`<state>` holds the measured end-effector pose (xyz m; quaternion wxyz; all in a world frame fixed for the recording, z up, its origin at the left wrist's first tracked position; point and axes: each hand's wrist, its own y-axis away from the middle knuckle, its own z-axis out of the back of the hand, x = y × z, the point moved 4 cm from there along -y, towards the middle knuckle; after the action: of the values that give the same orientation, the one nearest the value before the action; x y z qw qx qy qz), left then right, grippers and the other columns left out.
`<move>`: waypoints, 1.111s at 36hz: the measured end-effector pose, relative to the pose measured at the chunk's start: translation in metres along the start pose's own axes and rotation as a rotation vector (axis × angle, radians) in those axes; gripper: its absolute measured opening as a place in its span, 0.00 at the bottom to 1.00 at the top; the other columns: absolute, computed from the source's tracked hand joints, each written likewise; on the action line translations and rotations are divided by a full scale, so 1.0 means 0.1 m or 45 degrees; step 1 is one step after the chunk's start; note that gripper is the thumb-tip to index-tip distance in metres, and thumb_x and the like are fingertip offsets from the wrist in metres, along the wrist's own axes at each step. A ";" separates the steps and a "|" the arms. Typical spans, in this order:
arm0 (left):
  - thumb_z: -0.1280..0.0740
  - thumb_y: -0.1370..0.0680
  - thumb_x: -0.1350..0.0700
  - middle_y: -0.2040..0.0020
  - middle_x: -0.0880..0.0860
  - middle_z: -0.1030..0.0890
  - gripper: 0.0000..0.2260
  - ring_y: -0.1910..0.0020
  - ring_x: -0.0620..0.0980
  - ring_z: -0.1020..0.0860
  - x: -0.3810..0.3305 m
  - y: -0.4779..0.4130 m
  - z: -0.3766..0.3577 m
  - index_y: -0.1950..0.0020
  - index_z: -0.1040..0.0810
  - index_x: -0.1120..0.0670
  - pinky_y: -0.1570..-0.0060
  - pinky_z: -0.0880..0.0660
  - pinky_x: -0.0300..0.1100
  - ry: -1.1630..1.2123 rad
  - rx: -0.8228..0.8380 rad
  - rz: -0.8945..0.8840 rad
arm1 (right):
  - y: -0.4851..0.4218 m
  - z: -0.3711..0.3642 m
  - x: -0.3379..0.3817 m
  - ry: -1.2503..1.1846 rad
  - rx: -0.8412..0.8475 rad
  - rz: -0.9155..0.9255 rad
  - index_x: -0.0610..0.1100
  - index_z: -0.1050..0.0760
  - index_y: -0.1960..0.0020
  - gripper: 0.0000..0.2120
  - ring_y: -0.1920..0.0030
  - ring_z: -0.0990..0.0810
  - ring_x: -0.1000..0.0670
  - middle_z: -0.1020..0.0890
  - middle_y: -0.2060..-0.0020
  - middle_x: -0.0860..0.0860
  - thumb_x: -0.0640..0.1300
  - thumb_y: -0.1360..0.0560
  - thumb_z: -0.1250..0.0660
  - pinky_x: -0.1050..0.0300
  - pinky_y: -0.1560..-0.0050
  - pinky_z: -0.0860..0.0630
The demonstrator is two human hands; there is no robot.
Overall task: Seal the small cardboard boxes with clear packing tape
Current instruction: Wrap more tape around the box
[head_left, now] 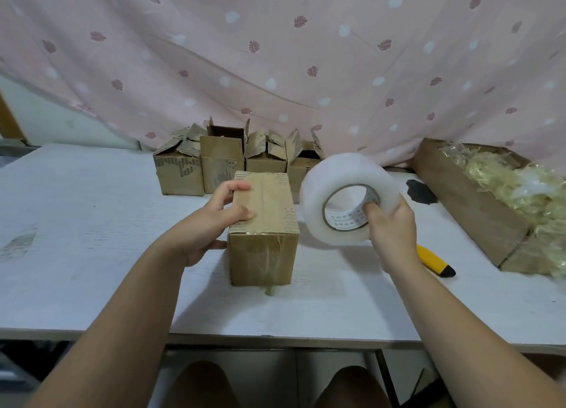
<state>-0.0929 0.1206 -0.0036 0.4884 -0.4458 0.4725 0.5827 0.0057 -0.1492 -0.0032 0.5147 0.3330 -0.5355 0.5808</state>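
Note:
A small brown cardboard box [266, 226] stands closed in the middle of the white table [92, 223]. Clear tape runs along its top seam and down its front face. My left hand [214, 220] grips the box's left top edge, thumb on the lid and fingers over the far corner. My right hand [392, 223] holds a big roll of clear packing tape [343, 193] just right of the box, above the table, with the thumb hooked inside the core. Several more small boxes [220, 162] with open flaps stand in a row behind.
A yellow and black utility knife [435, 262] lies on the table under my right wrist. A long cardboard tray [465, 199] of crumpled clear tape scraps sits at the right. A dark patch [419, 191] marks the table. A pink patterned curtain [275, 55] hangs behind.

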 end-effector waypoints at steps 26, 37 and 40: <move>0.44 0.23 0.35 0.21 0.45 0.47 0.33 0.22 0.58 0.55 -0.48 0.16 -0.60 0.22 0.46 0.47 0.33 0.36 0.58 -1.334 -0.417 0.042 | 0.17 -0.06 -0.15 -0.097 0.159 -0.076 0.52 0.23 0.49 0.08 0.54 0.19 0.55 0.17 0.57 0.55 0.46 0.27 0.27 0.51 0.51 0.22; 0.42 0.25 0.36 0.23 0.42 0.42 0.32 0.22 0.54 0.51 -0.45 0.19 -0.54 0.23 0.43 0.45 0.34 0.35 0.55 -1.233 -0.539 0.044 | 0.37 -0.24 -0.32 -0.320 0.168 -0.347 0.50 0.20 0.53 0.08 0.52 0.17 0.45 0.15 0.56 0.47 0.47 0.30 0.24 0.37 0.45 0.21; 0.38 0.26 0.38 0.24 0.41 0.38 0.31 0.22 0.53 0.49 -0.46 0.21 -0.53 0.25 0.39 0.43 0.36 0.34 0.54 -1.118 -0.604 0.014 | 0.41 -0.26 -0.35 -0.505 0.076 -0.490 0.45 0.17 0.62 0.05 0.54 0.17 0.44 0.14 0.60 0.45 0.45 0.30 0.23 0.38 0.43 0.23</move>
<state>-0.1053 0.0602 0.0356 0.5233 -0.2548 0.0790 0.8093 -0.0206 -0.1285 -0.0527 0.4907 0.5509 -0.5352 0.4114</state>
